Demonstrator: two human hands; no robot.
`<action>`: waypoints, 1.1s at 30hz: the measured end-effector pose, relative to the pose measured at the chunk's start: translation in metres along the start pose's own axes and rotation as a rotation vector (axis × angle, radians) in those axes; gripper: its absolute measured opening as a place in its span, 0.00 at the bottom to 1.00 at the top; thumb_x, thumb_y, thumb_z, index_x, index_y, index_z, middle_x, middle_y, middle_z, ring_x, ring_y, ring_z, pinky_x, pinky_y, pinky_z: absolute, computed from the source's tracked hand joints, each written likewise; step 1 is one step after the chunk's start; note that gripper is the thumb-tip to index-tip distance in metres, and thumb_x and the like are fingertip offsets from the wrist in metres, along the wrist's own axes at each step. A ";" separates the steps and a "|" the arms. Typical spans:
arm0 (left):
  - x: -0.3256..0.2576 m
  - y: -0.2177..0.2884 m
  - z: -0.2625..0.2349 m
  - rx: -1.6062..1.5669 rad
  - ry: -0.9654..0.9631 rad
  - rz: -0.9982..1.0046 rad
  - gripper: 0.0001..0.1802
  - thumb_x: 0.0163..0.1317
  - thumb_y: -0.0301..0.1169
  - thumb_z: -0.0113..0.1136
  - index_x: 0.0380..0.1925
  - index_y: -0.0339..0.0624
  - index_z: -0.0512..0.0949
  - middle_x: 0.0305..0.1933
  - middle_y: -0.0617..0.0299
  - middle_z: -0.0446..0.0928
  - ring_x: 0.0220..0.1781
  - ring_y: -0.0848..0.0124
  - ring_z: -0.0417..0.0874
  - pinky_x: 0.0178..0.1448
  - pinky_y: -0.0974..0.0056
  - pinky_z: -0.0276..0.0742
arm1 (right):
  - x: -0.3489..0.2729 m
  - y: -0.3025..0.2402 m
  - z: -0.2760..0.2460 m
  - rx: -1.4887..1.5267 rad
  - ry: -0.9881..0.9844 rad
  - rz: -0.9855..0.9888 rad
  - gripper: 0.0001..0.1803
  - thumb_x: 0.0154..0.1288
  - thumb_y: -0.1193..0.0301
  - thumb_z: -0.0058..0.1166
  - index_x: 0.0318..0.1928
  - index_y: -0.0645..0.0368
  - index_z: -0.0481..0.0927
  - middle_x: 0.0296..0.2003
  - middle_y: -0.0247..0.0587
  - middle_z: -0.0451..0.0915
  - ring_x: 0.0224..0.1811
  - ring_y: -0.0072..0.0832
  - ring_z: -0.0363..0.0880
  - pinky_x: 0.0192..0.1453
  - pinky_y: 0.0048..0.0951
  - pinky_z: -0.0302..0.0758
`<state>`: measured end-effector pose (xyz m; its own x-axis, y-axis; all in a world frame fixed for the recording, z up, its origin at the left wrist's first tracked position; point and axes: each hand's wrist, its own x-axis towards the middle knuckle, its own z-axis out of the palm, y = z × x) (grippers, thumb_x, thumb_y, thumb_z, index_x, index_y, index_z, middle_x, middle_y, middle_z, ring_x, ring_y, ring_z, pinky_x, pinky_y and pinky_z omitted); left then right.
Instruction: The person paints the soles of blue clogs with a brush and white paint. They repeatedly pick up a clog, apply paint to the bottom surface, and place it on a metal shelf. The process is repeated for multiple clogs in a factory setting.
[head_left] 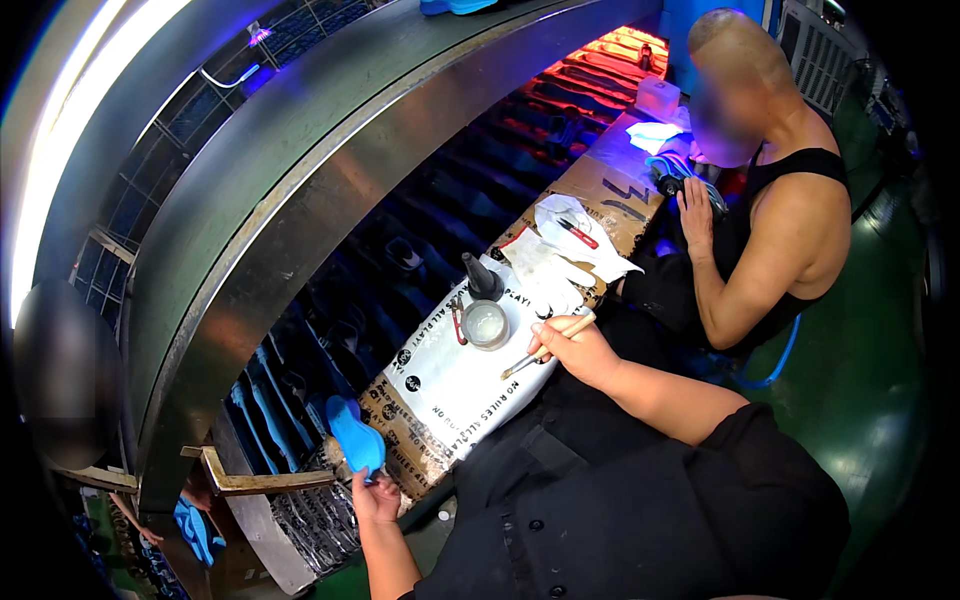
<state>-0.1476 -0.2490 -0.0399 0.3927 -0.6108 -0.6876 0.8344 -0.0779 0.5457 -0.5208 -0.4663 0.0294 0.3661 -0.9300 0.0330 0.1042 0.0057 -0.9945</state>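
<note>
Right hand [572, 348] pinches wooden-handled brush [547, 346] beside round glue pot [486, 324]; left hand [374, 497] grips blue foam sole [355, 436], upturned for coating.

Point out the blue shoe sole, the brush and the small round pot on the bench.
blue shoe sole [356, 436]: head view, middle of its upper face, above the left hand.
brush [548, 343]: head view, wooden handle beside the right hand's fingers.
small round pot [486, 324]: head view, centre of its pale contents.

Dim, blue-red glow, fisheye-bent, dark edges.
</note>
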 end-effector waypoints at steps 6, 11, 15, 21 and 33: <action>-0.055 -0.019 0.081 0.171 -0.148 0.478 0.12 0.59 0.31 0.58 0.41 0.44 0.69 0.29 0.65 0.71 0.25 0.76 0.69 0.28 0.69 0.69 | 0.002 0.001 0.003 0.014 -0.013 0.001 0.18 0.70 0.63 0.47 0.29 0.63 0.81 0.26 0.36 0.81 0.26 0.18 0.74 0.34 0.22 0.73; -0.050 -0.039 0.087 0.453 -0.255 0.494 0.25 0.60 0.24 0.57 0.57 0.38 0.62 0.50 0.53 0.72 0.46 0.64 0.79 0.45 0.61 0.81 | 0.005 -0.005 0.018 -0.073 -0.046 0.007 0.20 0.71 0.61 0.45 0.29 0.62 0.81 0.27 0.36 0.80 0.28 0.19 0.74 0.35 0.22 0.73; -0.056 -0.054 0.122 0.569 -0.231 0.646 0.23 0.60 0.27 0.59 0.54 0.32 0.65 0.49 0.53 0.73 0.47 0.67 0.78 0.50 0.63 0.78 | -0.005 -0.033 0.023 -0.091 -0.070 -0.133 0.19 0.71 0.63 0.46 0.29 0.63 0.81 0.25 0.35 0.79 0.28 0.19 0.75 0.35 0.21 0.72; -0.068 -0.064 0.165 0.698 -0.256 0.698 0.22 0.59 0.27 0.60 0.52 0.30 0.66 0.48 0.54 0.76 0.47 0.70 0.78 0.55 0.65 0.72 | -0.006 -0.054 0.035 -0.324 -0.192 -0.470 0.16 0.68 0.68 0.47 0.25 0.63 0.80 0.22 0.39 0.79 0.26 0.29 0.75 0.45 0.31 0.67; -0.069 -0.072 0.162 0.784 -0.289 0.875 0.20 0.58 0.23 0.60 0.49 0.31 0.68 0.44 0.54 0.77 0.45 0.70 0.79 0.53 0.66 0.73 | -0.004 -0.039 0.058 -0.486 -0.220 -0.675 0.14 0.62 0.70 0.53 0.20 0.60 0.79 0.19 0.35 0.78 0.24 0.32 0.73 0.35 0.31 0.66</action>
<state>-0.2973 -0.3286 0.0462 0.5228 -0.8413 0.1374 -0.1707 0.0546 0.9838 -0.4727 -0.4420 0.0734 0.5444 -0.5852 0.6011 -0.0252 -0.7276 -0.6855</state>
